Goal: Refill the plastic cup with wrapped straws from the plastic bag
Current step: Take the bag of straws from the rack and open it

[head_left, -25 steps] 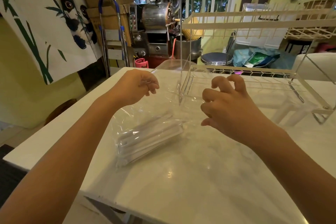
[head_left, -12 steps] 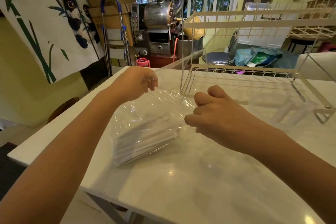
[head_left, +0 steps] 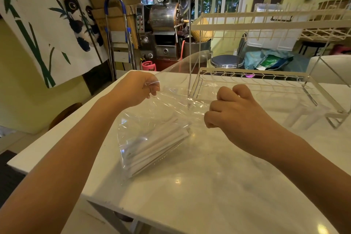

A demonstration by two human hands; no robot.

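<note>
1. Where the white tabletop (head_left: 218, 186) lies nearest the camera, its surface is glossy and faintly marbled, with both bare forearms reaching across it.
2. Wrapped straws (head_left: 157, 146) lie in a bundle on the tabletop, enclosed in the lower end of a clear plastic bag (head_left: 152, 119).
3. The bag's open end is lifted off the surface and stretched between the two hands.
4. Left hand (head_left: 136, 89): closed, fingers pinching the bag's upper left edge.
5. Right hand (head_left: 233, 108): closed in a fist on the bag's right edge (knuckles toward the camera; the fingertips are hidden).
6. A white wire rack (head_left: 266, 80) stands on the tabletop just beyond the right hand, with a second tier above it.
7. Beyond the tabletop stand a metal machine (head_left: 163, 24) with a drum, a folded stepladder (head_left: 117, 34) with blue trim, and a round stool (head_left: 227, 61).
8. A panda-print cloth (head_left: 47, 21) hangs at far left.
</note>
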